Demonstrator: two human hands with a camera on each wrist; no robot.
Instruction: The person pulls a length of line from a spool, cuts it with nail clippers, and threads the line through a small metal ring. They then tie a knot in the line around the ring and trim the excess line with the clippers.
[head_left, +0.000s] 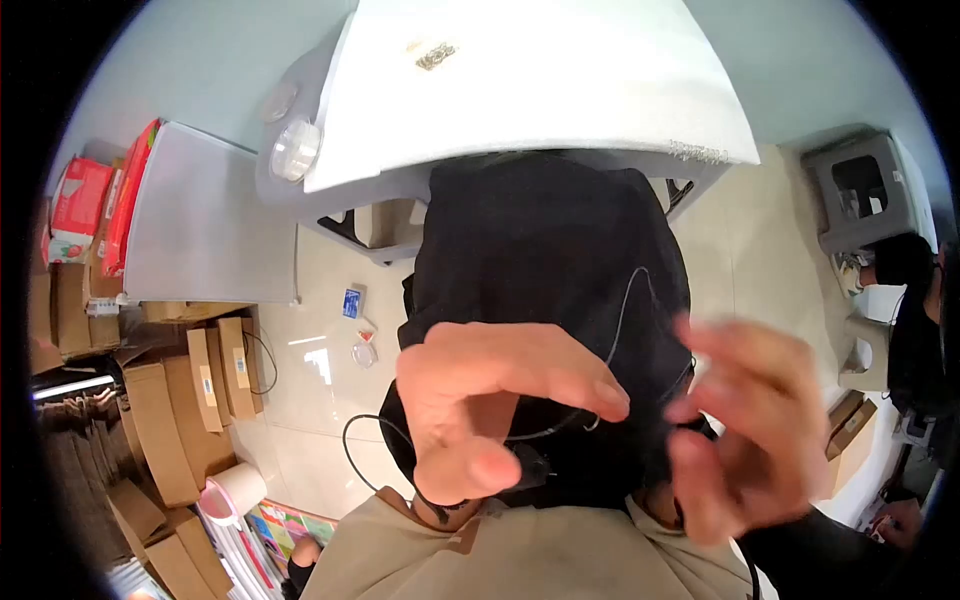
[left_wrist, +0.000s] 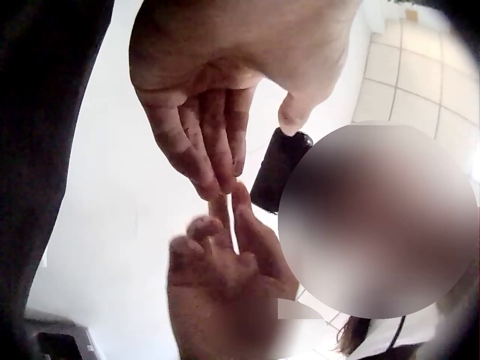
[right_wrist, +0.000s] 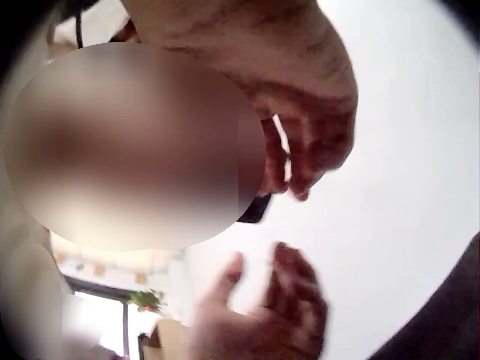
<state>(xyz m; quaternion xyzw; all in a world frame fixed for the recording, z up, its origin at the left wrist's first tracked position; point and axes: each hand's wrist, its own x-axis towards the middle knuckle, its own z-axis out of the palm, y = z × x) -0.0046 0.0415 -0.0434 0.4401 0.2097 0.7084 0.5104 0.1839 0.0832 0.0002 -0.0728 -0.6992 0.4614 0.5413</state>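
Observation:
My left hand [head_left: 490,400] is held over the black cloth [head_left: 550,230] on my lap, its fingers bent loosely and its thumb apart from the fingertips. To its right my right hand [head_left: 745,430] is raised and blurred, fingers slightly spread and bent. Nothing shows between the fingers of either hand. A thin grey cord [head_left: 625,300] loops over the black cloth between the hands. In the left wrist view the left hand's fingertips overlap those of the right hand, while the head view has a gap between them. A dark block [left_wrist: 279,169] shows beyond the left thumb.
A white-topped table [head_left: 540,100] stands ahead, with a clear plastic tub [head_left: 296,150] beside its left edge. Cardboard boxes [head_left: 165,430] and a grey board [head_left: 210,215] line the left. A small blue box [head_left: 352,303] lies on the floor. A grey stool [head_left: 865,190] and another person are at the right.

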